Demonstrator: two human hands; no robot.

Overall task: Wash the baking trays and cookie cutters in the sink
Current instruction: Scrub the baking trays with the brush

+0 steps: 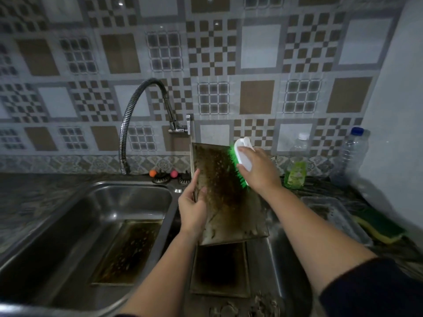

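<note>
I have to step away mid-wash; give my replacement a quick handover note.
Left hand grips the left edge of the stained tray, held upright over the right basin.
Right hand holds the green-bristled brush against the tray's upper right.
Second tray lies in the left basin, third tray in the right; cookie cutters at the bottom edge.
Nothing looks clean yet; all remain.

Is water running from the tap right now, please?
No, the tap shows no stream at its spout, while the right hand scrubs the held tray with the brush.
</note>
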